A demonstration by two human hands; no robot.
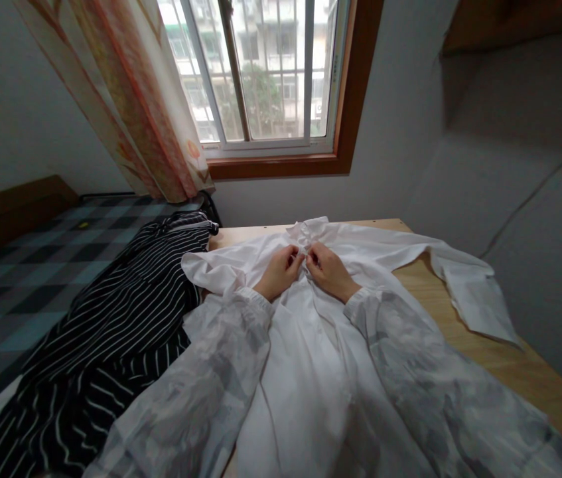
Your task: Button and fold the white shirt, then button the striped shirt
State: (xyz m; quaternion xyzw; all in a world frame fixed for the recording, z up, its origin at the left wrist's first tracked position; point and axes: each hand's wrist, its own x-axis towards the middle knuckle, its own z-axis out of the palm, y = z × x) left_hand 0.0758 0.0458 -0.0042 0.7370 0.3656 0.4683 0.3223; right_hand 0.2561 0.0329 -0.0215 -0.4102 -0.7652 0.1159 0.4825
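A white long-sleeved shirt (310,338) lies spread over a wooden table, its collar toward the window and one sleeve stretched out to the right. Both hands meet at the shirt's front just below the collar. My left hand (281,271) pinches the cloth along the front opening. Close beside it, my right hand (329,269) pinches the facing edge with fingertips together. Any button between the fingers is too small or hidden to make out. The cloth is bunched and creased around the fingertips.
A black garment with white stripes (131,318) lies left of the shirt. Beyond it is a bed with a checked cover (36,265). The wooden table (499,372) shows at right, against the wall. A window (271,79) and patterned curtain (136,99) are ahead.
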